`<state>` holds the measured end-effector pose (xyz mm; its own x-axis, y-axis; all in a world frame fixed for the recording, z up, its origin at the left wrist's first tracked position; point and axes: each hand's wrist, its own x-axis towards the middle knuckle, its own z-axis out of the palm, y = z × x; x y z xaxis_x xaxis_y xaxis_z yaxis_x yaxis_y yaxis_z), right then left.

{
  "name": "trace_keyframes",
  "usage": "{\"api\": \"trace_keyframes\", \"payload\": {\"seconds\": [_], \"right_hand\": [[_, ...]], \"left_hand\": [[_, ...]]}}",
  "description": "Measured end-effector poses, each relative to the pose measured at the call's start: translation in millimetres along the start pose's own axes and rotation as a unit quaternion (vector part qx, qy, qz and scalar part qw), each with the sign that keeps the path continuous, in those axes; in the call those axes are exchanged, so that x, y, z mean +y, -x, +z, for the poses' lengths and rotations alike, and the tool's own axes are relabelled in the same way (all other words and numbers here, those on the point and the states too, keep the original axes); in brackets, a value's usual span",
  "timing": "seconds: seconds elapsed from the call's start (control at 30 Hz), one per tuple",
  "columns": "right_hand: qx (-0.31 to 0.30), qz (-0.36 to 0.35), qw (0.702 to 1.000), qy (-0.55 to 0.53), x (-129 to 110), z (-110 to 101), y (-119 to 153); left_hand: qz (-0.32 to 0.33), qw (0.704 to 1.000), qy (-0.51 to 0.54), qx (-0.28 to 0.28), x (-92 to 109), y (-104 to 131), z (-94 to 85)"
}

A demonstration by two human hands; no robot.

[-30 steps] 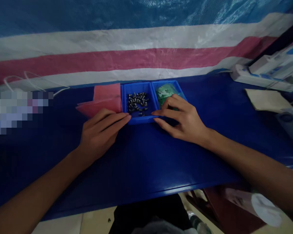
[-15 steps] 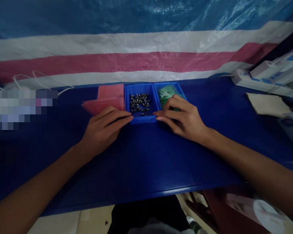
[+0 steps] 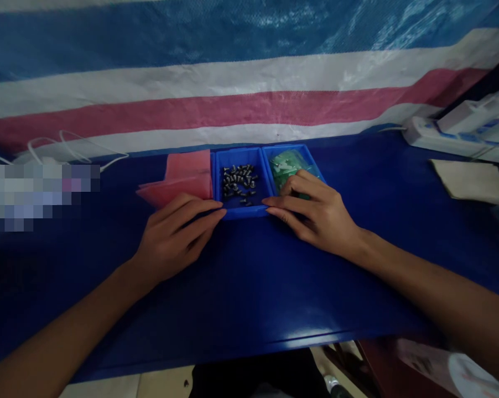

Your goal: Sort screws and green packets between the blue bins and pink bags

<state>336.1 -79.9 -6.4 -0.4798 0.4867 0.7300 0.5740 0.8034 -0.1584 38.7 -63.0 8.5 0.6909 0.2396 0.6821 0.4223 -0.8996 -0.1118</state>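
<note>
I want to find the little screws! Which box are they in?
Look at the dark blue table, just below the striped tarp. Two small blue trays sit side by side between the person's left hand and right hand. The screw tray is the left one, with grey screws; its neighbour tray holds green pieces.

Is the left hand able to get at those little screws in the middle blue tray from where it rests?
Probably yes. The left hand lies flat with fingertips at the near corner of the screw tray, which is open on top. Nothing covers the screws; the right hand stays to the other side.
</note>
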Motion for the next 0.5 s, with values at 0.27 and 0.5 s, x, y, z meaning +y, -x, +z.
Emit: {"api": "trace_keyframes", "payload": {"seconds": [0.27, 0.5], "right_hand": [[-0.006, -0.020, 1.000, 0.004, 3.4, -1.1, -1.0], [-0.003, -0.025, 1.000, 0.003, 6.5, 0.4, 0.6]], "left_hand": [[-0.003, 1.000, 0.025, 0.012, -1.9, -1.1, 5.0], [0.004, 1.000, 0.024, 0.015, -3.3, 2.9, 9.2]]}}
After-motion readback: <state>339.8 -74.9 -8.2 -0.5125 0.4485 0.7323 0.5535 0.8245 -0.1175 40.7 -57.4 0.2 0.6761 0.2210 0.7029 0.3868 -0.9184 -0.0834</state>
